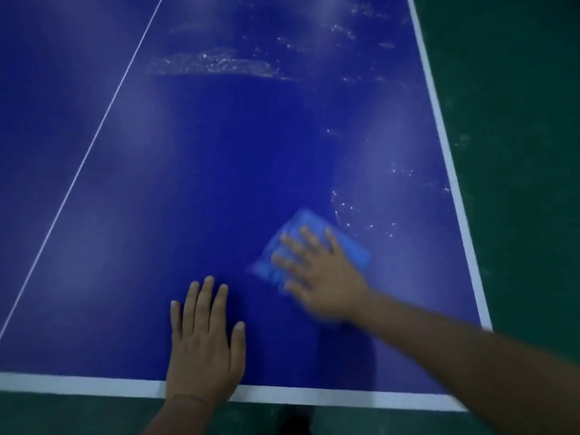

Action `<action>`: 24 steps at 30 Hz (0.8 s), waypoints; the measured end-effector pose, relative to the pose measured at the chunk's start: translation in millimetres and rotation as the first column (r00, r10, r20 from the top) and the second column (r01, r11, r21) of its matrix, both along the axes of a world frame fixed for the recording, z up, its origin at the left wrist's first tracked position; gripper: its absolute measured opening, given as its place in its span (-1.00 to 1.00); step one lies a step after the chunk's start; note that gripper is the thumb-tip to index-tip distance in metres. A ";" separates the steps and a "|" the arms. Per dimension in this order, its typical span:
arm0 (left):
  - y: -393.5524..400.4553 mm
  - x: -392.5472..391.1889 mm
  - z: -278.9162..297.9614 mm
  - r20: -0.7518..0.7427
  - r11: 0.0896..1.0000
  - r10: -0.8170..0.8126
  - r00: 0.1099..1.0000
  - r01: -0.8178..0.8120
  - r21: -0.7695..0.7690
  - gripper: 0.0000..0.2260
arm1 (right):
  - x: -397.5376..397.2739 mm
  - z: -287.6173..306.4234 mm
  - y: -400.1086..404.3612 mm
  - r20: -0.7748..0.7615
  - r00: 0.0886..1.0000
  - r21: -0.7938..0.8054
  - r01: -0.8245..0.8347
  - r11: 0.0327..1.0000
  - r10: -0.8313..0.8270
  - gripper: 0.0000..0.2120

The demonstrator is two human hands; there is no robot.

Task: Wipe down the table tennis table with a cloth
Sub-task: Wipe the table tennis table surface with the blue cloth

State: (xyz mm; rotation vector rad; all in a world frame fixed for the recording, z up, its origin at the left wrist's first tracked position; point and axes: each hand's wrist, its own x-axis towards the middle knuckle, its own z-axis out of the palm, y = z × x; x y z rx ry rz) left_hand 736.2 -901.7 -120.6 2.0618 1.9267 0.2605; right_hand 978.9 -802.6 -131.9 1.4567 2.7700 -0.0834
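Blue table (219,183) streaked white; folded blue cloth (317,229) (blurred) under right hand (317,277)

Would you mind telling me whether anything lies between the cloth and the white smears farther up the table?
Nothing visible does. The right hand presses the blue cloth flat, and only bare table lies between it and the nearby specks and the far smear. The left hand rests nearer the end line.
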 end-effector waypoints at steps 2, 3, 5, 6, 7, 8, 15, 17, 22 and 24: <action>0.8 0.4 -5.7 -0.038 1.000 -0.012 0.999 0.011 -0.021 -0.44 | 29.7 5.5 67.7 0.028 0.955 0.005 0.296 0.955 -0.296 -0.47; -0.2 0.7 -6.9 -0.051 0.999 -0.013 0.999 0.011 -0.037 -0.45 | 43.0 9.5 93.9 0.043 0.886 -0.030 0.462 0.886 -0.461 -0.46; -1.3 0.6 -5.8 -0.063 0.998 -0.005 0.998 0.001 -0.060 -0.46 | 43.3 9.4 108.0 0.050 0.744 -0.074 0.668 0.741 -0.666 -0.44; -1.0 0.5 -4.6 -0.060 0.998 -0.005 0.998 0.002 -0.060 -0.47 | 29.5 6.1 95.1 0.050 0.736 -0.038 0.677 0.735 -0.675 -0.44; -1.1 0.3 -3.9 -0.057 0.998 -0.009 0.998 0.006 -0.055 -0.47 | 10.5 2.6 72.4 0.005 0.809 -0.016 0.588 0.809 -0.588 -0.44; -1.2 0.3 -3.4 -0.056 0.999 -0.013 0.998 0.010 -0.048 -0.47 | -8.4 -0.9 40.7 -0.042 0.918 -0.022 0.393 0.919 -0.393 -0.45; 1.8 2.3 -1.3 -0.075 0.998 -0.006 0.997 0.001 -0.059 -0.46 | 100.9 8.0 83.6 0.040 0.840 -0.015 0.543 0.840 -0.542 -0.47; 2.7 3.5 -0.4 -0.088 0.997 -0.014 0.996 0.008 -0.071 -0.46 | 142.8 13.4 87.9 0.094 0.592 -0.125 0.805 0.580 -0.800 -0.40; 2.4 1.5 -4.1 -0.081 0.998 -0.011 0.997 0.006 -0.059 -0.44 | 56.2 4.3 32.2 0.059 0.688 -0.047 0.726 0.686 -0.723 -0.37; 1.3 -0.1 -6.5 -0.081 0.999 -0.010 0.997 0.008 -0.036 -0.47 | -9.8 1.7 37.4 0.016 0.790 0.001 0.612 0.790 -0.612 -0.40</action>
